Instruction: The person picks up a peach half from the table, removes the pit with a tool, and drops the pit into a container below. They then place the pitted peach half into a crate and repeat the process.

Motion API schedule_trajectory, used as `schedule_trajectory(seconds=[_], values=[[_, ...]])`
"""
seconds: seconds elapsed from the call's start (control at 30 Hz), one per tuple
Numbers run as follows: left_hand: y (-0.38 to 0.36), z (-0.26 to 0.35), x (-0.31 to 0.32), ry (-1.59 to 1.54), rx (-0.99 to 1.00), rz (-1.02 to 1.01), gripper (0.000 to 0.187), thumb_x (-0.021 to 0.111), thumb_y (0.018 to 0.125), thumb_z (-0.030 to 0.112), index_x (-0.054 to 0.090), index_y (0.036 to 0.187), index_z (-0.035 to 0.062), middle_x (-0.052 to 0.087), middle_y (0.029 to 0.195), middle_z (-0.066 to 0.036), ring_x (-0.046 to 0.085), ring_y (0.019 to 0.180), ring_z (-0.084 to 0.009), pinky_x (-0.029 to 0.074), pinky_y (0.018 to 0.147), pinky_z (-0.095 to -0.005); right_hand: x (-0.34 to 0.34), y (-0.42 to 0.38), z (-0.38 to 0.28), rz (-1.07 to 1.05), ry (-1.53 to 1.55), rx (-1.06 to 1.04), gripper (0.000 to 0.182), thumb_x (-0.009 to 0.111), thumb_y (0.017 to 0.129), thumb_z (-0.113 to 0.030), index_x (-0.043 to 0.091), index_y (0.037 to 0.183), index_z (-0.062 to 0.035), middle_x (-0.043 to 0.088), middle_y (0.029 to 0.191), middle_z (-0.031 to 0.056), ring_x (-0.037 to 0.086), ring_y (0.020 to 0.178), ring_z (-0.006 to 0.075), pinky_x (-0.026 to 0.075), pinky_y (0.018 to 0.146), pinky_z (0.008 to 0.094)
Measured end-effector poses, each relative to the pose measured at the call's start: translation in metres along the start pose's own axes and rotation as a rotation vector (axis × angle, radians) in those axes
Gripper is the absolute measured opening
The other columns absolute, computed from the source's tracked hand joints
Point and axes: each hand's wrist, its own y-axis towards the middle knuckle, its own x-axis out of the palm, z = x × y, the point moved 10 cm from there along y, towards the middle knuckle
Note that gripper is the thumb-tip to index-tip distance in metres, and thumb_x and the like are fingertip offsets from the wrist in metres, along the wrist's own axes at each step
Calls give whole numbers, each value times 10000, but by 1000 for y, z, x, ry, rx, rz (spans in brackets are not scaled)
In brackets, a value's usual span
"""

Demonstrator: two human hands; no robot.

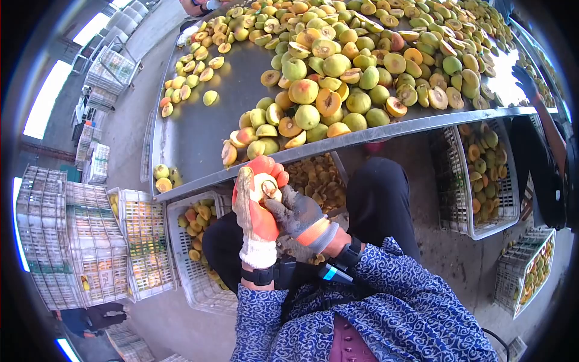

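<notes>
My left hand (257, 202), in an orange and white glove, is wrapped round a peach half (265, 186) with its cut face and brown centre turned up. Against that face press the closed fingers of my right hand (298, 217), in a dark grey glove with an orange band; a small tool in them, if there is one, cannot be made out. Both hands are over my lap, just in front of the metal table's edge. Closest to them on the table lies a big heap of whole-looking and halved peaches (307, 114), yellow-green with orange flesh.
The metal table (241, 72) has a raised rim. Below it are a crate of peaches (202, 241), a container of brownish pieces (316, 181) and another peach crate (482, 181). Stacked crates (96, 235) stand left. Another person's gloved hand (525, 81) is at the right.
</notes>
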Motion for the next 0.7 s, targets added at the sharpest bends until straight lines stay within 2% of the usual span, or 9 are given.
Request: schedule_trajectory(seconds=[0.07, 0.13, 0.2, 0.27, 0.3, 0.4, 0.5, 0.6, 0.7], values=[[1, 1, 4, -10, 11, -23, 456, 588, 1035, 415, 673, 1202, -1, 703, 1168, -148, 694, 1043, -294, 596, 905, -422, -1, -2, 5, 40, -12, -2, 433, 640, 1022, -413, 654, 1231, -34, 721, 1022, 142, 677, 914, 170, 535, 792, 346], [0, 0, 6, -31, 2, -32, 466, 590, 1034, 421, 666, 1225, 3, 694, 1197, -156, 684, 1073, -304, 587, 937, -450, -2, 0, 11, 48, 94, 117, 421, 647, 1018, -398, 655, 1224, -30, 726, 1020, 137, 678, 907, 162, 539, 788, 346], [0, -3, 11, -56, -14, -49, 473, 584, 1037, 424, 658, 1250, 8, 681, 1230, -163, 673, 1104, -317, 574, 967, -481, 1, -1, 24, 34, 330, 364, 406, 659, 1010, -378, 655, 1216, -29, 730, 1017, 136, 683, 900, 164, 543, 781, 347], [-2, -8, 19, -88, -38, -69, 476, 573, 1043, 422, 648, 1277, 14, 666, 1267, -169, 659, 1137, -332, 559, 996, -515, -13, 1, 18, 112, 279, 340, 418, 648, 996, -420, 662, 1140, -28, 717, 969, 200, 687, 906, 320, 534, 764, 416], [-2, -10, 19, -55, -71, -112, 478, 550, 1054, 403, 613, 1334, 21, 645, 1307, -170, 636, 1167, -348, 515, 1043, -564, -19, 3, 16, 151, 254, 328, 429, 643, 989, -441, 665, 1102, -28, 710, 945, 232, 689, 910, 398, 529, 756, 450], [0, -16, 18, -238, -147, -128, 478, 536, 1059, 382, 578, 1374, 26, 642, 1301, -172, 632, 1165, -347, 485, 1070, -580, -20, 11, 18, 60, 159, 307, 408, 743, 937, -332, 654, 1165, -5, 723, 963, 128, 663, 869, 151, 544, 768, 342], [1, -19, 17, -242, -139, -135, 469, 532, 1057, 373, 568, 1380, 36, 633, 1300, -178, 625, 1168, -349, 458, 1094, -589, -25, 10, 7, 83, 210, 339, 413, 760, 919, -321, 656, 1160, -3, 723, 964, 129, 664, 883, 148, 544, 782, 337], [3, -25, 21, -308, -128, -220, 439, 541, 1053, 358, 582, 1354, 41, 628, 1296, -187, 624, 1171, -357, 472, 1084, -587, -28, 9, 8, 113, 241, 294, 412, 756, 921, -311, 655, 1177, -6, 722, 969, 135, 675, 888, 169, 545, 790, 339], [-5, -24, 24, -205, -87, -159, 391, 538, 1055, 338, 571, 1324, 56, 621, 1282, -172, 607, 1183, -356, 463, 1094, -598, -29, 6, 13, 222, 270, 259, 443, 745, 909, -408, 675, 1130, -30, 723, 952, 209, 716, 894, 348, 545, 769, 421]])
